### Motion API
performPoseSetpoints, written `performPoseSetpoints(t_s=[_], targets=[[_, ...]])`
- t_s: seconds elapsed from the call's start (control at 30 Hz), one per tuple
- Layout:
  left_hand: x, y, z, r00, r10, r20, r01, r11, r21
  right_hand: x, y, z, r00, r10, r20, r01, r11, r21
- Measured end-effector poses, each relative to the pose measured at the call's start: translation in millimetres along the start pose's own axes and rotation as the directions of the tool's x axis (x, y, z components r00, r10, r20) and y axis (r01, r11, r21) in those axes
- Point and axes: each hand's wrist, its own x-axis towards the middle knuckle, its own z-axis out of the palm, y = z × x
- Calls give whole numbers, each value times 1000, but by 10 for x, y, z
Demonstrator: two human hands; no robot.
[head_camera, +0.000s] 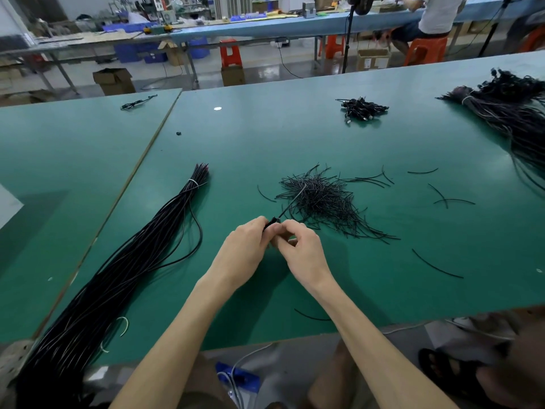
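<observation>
The left hand (246, 246) and right hand (299, 249) pinched one black wire (272, 223). The green bench (265, 149) spread wide beyond them, its near edge close.

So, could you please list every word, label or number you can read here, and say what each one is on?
No text here can be read.
The white label on the cardboard box on the far floor: print too blurred to read.
The blue pouch below the table edge: no legible marking.
The black cable pinched by the left hand and right hand: no print visible.
</observation>
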Motion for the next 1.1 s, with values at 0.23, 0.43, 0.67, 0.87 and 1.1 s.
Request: performPoseSetpoints(t_s=[0.23, 0.43, 0.67, 0.87, 1.1], targets=[[1, -111, 139, 987, -111, -113, 71, 947, -313, -7, -14, 30, 999, -25, 43, 26, 999, -24], [3, -113, 175, 987, -92, -133, 35, 926, -375, -9, -39, 34, 999, -18, 51, 18, 1000, 0], [-92, -121, 86, 996, -27, -80, -13, 887, -462, 1, -53, 0, 999, 51, 3, -51, 990, 134], [-217, -304, -30, 992, 118, -33, -120, 880, -459, 13, -41, -24, 997, 72, -2, -70, 978, 196], [-117, -399, -61, 977, 194, -93, -215, 908, -359, 24, -40, -106, 987, 63, 145, -96, 967, 238]])
